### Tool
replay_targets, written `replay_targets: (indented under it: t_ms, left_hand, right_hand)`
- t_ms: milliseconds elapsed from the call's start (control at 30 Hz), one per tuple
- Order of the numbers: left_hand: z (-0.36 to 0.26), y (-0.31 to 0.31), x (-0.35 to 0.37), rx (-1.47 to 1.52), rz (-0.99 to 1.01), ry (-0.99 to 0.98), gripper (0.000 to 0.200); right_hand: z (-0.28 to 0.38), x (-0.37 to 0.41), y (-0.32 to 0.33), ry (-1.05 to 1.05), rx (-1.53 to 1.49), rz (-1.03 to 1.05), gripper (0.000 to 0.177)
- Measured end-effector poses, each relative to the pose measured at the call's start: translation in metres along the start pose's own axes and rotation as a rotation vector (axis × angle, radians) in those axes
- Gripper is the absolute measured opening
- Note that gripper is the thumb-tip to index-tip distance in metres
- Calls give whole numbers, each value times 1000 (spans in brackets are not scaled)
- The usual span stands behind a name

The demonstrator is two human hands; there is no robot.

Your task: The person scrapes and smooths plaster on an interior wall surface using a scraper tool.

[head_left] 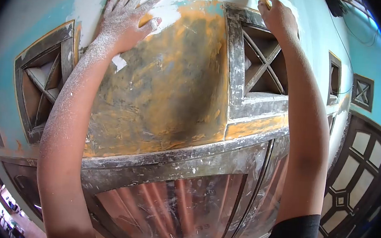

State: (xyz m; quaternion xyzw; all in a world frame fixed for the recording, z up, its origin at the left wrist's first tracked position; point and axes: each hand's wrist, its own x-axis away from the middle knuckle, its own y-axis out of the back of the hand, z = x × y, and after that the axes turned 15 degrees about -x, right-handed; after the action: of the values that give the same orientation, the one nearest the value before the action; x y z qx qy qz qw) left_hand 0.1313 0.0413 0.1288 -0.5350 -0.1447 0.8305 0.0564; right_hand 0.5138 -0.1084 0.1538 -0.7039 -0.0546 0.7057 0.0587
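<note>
My left hand [125, 25], dusted with white powder up the forearm, lies with fingers spread against the wall [181, 73]. White, blue and bare orange-brown patches show on the wall around it. Up at the top edge, my right hand [278, 18] is closed around the yellowish handle of a scraper [266, 1]. Its working end is at the wall's white area and partly out of view. Just below that hand is a weathered wooden vent frame [238, 64] with crossed bars. A torn white flake [119, 63] clings to the wall under my left wrist.
Another cross-barred vent frame [22, 77] is at the left. Below runs a worn wooden beam [160, 157] speckled white, over a glazed panel [164, 207] showing reddish folds. A paned wooden door [353, 169] stands at the right, with a cable hanging above.
</note>
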Motion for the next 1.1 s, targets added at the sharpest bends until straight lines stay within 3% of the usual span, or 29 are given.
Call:
replay_targets:
  t_ms: [233,433,500,700,767,800,900,933,1100]
  left_hand:
    - [3,-15,1,41,-119,-20,60]
    - [-1,-9,7,18,-75,-32,61]
    - [-7,-1,12,36,-38,22,61]
    - [-12,10,21,27,31,26,61]
    - [-11,9,24,40,9,25,61]
    - [-14,8,25,52,-12,21,62]
    - [-26,24,27,22,81,26,63]
    - [-32,26,26,47,99,-1,64]
    - [-73,54,15,102,125,-47,67]
  right_hand:
    - [4,26,6,-102,55,74,47]
    - [4,20,5,-91,-40,24,46]
    - [8,41,4,-21,114,11,46]
    - [1,2,13,-145,96,-23,43]
    - [27,10,30,-128,-72,-3,31]
    - [0,15,19,-38,55,-14,42]
    - [-8,20,22,-57,79,-31,41]
    - [18,15,37,-172,-97,-50,32]
    - [3,-11,42,-221,-3,16,36]
